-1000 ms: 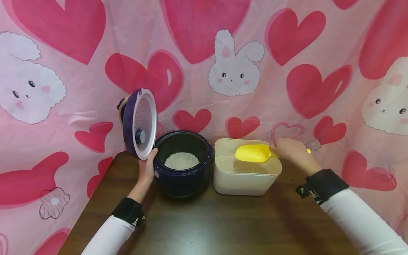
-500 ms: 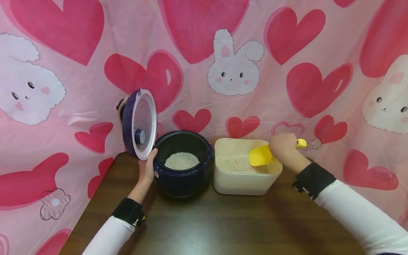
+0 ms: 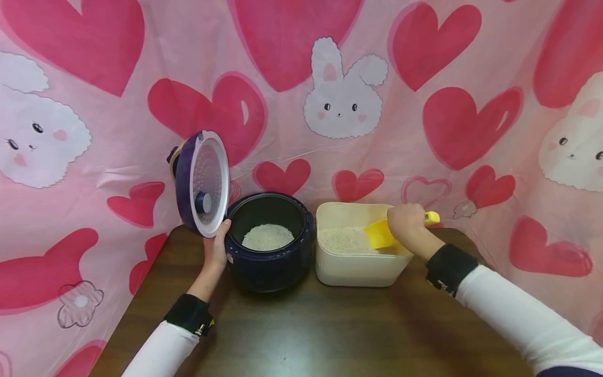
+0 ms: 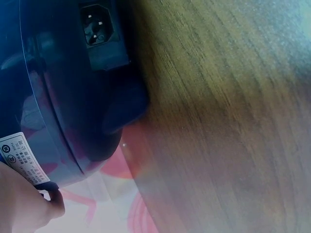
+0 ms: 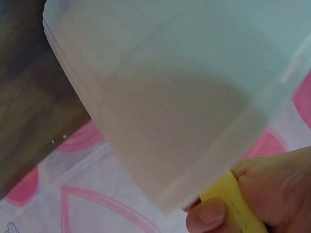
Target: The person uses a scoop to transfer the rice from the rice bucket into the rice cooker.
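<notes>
A dark blue rice cooker (image 3: 270, 269) stands in the middle of the head view, with white rice (image 3: 267, 237) in its pot. Its lid (image 3: 202, 183) is tipped up on the left side. My left hand (image 3: 215, 251) holds the lid's lower edge beside the cooker; its thumb shows, and most fingers are hidden. On the right, my right hand (image 3: 407, 225) grips the handle of a yellow scoop (image 3: 381, 234). The scoop's bowl is tilted down into the rice (image 3: 344, 240) inside a cream container (image 3: 358, 272); its tip touches the rice.
A brown wooden table (image 3: 292, 330) carries both vessels, which stand side by side close to its back edge. Behind hangs a pink cloth (image 3: 282, 131) with hearts and rabbits. The left wrist view shows the cooker's power socket (image 4: 98, 24) and label (image 4: 24, 158).
The right hand has moved left and turned the yellow scoop from level above the container to bowl down in its rice. The left hand and the lid have stayed in place.
</notes>
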The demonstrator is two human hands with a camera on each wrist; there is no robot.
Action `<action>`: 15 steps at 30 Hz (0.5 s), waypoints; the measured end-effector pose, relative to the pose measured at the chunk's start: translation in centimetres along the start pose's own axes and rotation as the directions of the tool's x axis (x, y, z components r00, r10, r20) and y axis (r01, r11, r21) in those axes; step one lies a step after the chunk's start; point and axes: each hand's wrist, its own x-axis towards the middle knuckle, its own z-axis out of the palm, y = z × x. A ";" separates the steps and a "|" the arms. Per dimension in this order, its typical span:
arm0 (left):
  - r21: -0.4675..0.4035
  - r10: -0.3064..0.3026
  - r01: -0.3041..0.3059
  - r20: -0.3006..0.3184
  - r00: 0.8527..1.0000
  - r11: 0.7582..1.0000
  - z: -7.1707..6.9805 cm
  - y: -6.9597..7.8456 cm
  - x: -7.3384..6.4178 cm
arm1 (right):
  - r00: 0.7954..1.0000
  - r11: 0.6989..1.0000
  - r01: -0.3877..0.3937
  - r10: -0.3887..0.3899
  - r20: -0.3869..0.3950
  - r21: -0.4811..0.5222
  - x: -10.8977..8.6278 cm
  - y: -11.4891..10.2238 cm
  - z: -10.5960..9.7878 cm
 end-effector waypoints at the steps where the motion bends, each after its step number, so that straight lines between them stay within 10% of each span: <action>1: -0.006 0.004 -0.004 -0.005 1.000 1.000 0.0 0.0 0.0 | 1.000 1.000 0.009 -0.009 -0.004 0.002 0.1 -0.1 0.1; 15: -0.010 -0.018 0.018 0.004 1.000 1.000 0.0 -0.5 -0.5 | 0.993 0.990 0.111 -0.114 0.020 0.090 0.7 -1.4 2.4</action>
